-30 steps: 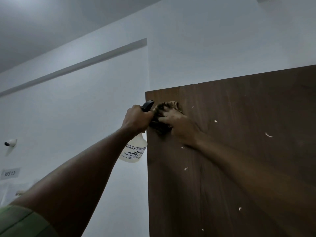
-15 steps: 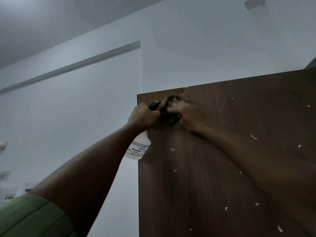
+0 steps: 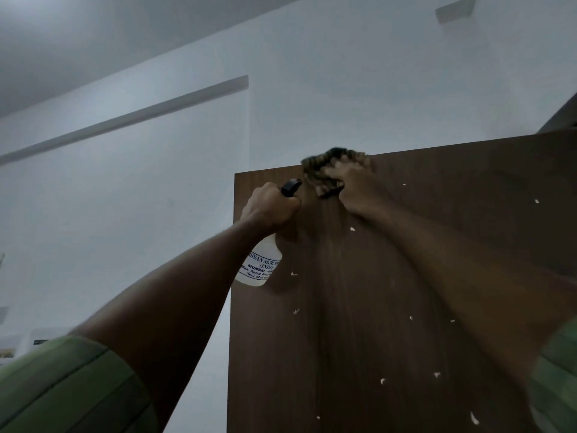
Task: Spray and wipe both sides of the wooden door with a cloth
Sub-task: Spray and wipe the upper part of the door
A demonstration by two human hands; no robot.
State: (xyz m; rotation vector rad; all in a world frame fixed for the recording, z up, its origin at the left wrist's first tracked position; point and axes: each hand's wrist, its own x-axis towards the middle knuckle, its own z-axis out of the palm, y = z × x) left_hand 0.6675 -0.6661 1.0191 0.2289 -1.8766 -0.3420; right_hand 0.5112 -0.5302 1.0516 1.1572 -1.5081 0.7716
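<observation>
A dark brown wooden door (image 3: 390, 307) fills the right half of the view, its face flecked with small white specks. My right hand (image 3: 352, 189) grips a bunched dark cloth (image 3: 324, 170) and presses it against the door at its top edge. My left hand (image 3: 270, 207) grips the black trigger head of a white spray bottle (image 3: 260, 267), which hangs down beside the door's left edge, just left of the cloth.
A pale wall (image 3: 343, 73) rises behind the door, with a long grey strip (image 3: 125, 120) running along it at the left. A small grey box (image 3: 455, 9) is fixed high on the wall. Some items on a ledge (image 3: 18, 345) show at the far left.
My right hand has slid the cloth up and to the right, from just below the door's top corner to the top edge. My left hand and bottle stay beside the door's edge.
</observation>
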